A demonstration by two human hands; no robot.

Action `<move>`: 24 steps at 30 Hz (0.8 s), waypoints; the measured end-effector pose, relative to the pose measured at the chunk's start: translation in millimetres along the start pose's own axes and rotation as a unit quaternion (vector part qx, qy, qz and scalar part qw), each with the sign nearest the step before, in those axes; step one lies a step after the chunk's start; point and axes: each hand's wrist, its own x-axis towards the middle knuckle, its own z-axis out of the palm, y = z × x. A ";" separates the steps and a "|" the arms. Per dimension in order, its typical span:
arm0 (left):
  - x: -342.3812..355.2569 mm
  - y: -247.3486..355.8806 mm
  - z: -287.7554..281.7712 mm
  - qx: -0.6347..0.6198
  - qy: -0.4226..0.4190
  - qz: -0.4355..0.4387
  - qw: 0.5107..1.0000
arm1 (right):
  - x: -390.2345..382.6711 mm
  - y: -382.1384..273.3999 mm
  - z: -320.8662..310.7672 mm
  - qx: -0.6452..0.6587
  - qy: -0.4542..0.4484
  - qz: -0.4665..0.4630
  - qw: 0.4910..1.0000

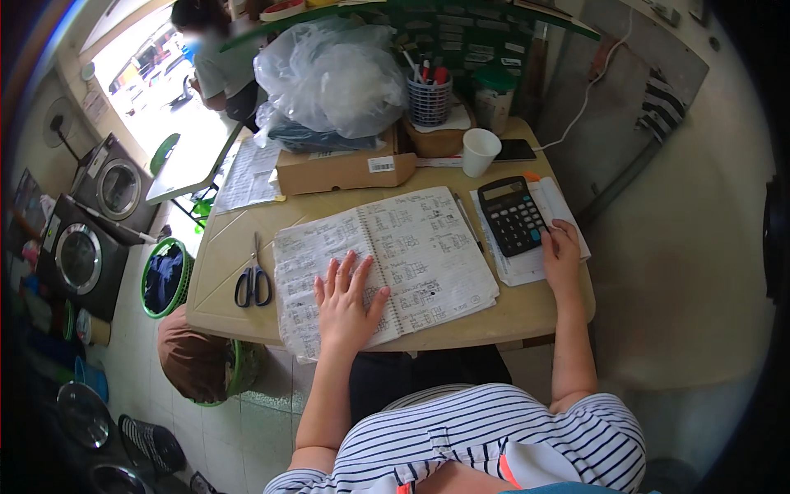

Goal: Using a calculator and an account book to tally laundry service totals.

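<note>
An open spiral notebook (pixel 428 272) with handwritten pages lies on the beige table (pixel 222 247). My left hand (pixel 349 298) rests flat on its left page, fingers spread. My right hand (pixel 561 257) is at the lower right edge of a black calculator (pixel 512 216), with fingers bent and close together against its side; whether they grip it is hard to make out. The calculator lies on white papers (pixel 531 270). A pen (pixel 467 221) lies along the notebook's right edge. Scissors with dark blue handles (pixel 253 284) lie left of the notebook.
Behind the notebook stand a cardboard box (pixel 346 174) under plastic bags (pixel 329 78), a pen basket (pixel 429 100), a lidded jar (pixel 494 103), a white cup (pixel 480 153) and a phone (pixel 516 150). Laundry baskets (pixel 167 278) and washing machines (pixel 78 255) are at left. A person (pixel 222 74) stands far left.
</note>
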 end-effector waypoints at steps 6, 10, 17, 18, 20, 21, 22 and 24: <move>4.7 4.1 2.8 -0.013 -0.008 -0.011 1.000 | 2.5 11.2 1.0 -0.001 -0.012 -0.022 1.000; 11.1 23.6 3.2 -0.030 0.011 0.033 0.999 | 3.3 1.5 -1.5 0.016 -0.028 0.002 0.999; 16.6 47.2 28.4 -0.071 0.026 0.083 0.994 | -0.8 14.4 0.8 0.048 -0.029 0.010 0.998; 15.1 47.3 31.4 -0.045 0.015 0.081 0.996 | -1.8 15.3 -0.3 0.049 -0.027 0.007 0.998; 15.5 45.9 36.0 -0.017 0.007 0.078 0.997 | -1.6 15.5 -0.9 0.025 -0.030 0.005 0.999; 15.7 46.2 35.4 -0.016 0.008 0.078 0.997 | -1.5 13.7 -1.5 0.026 -0.030 0.003 0.999; 15.7 46.3 34.8 -0.014 0.007 0.081 0.997 | -1.6 11.4 -2.1 0.027 -0.028 0.010 0.999; 15.7 46.1 33.8 -0.011 0.006 0.083 0.996 | -1.3 9.3 -1.3 0.028 -0.026 0.015 0.999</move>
